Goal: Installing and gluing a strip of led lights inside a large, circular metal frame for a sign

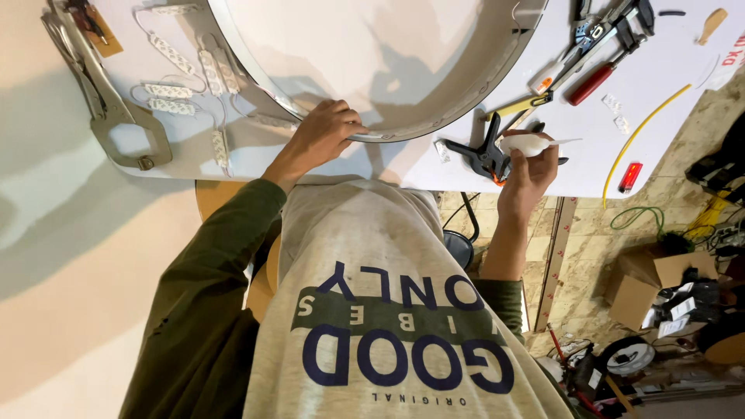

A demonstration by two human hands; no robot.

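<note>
My left hand (322,133) grips the round sign's metal rim (372,136), fingers curled over it, steadying it. Right of the rim, my right hand (530,167) pinches a white tube (528,143), nozzle aimed outward.

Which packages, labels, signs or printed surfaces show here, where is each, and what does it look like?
Cardboard boxes: floor, right side; brown, flaps open.
White labels: on dark items beside the boxes; small rectangles.
Printed white sheet: table's right edge; red lettering.
Shirt print: person's grey top; navy letters, green band.
Red strip: floor beside table; long, pale, red marks.
</note>
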